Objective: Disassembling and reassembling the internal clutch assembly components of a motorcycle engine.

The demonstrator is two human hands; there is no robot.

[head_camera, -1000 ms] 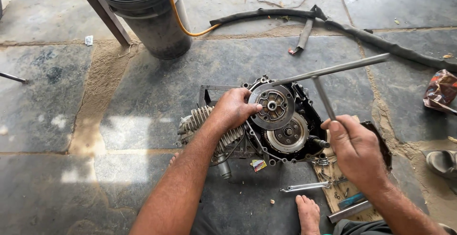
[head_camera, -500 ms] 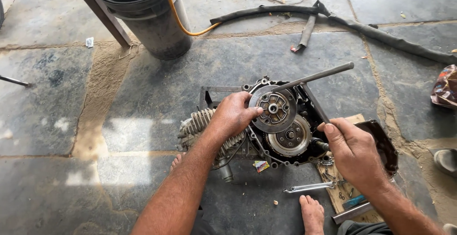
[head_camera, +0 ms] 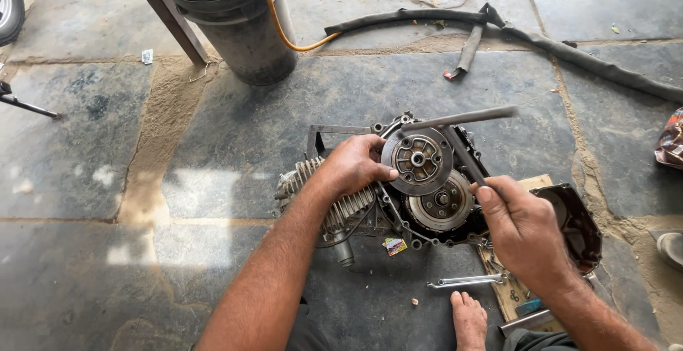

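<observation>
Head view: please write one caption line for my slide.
Left hand steadies a round metal clutch plate on a grey finned engine; right hand grips a long steel T-handle wrench.

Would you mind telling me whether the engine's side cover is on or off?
Off. The engine has its round clutch parts exposed, and the dark cover lies hollow side up beside it.

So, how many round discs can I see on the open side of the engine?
2. The upper disc is beside the left hand, which grips its edge; the lower disc sits just below it, near the right hand. Others may be hidden.
</observation>
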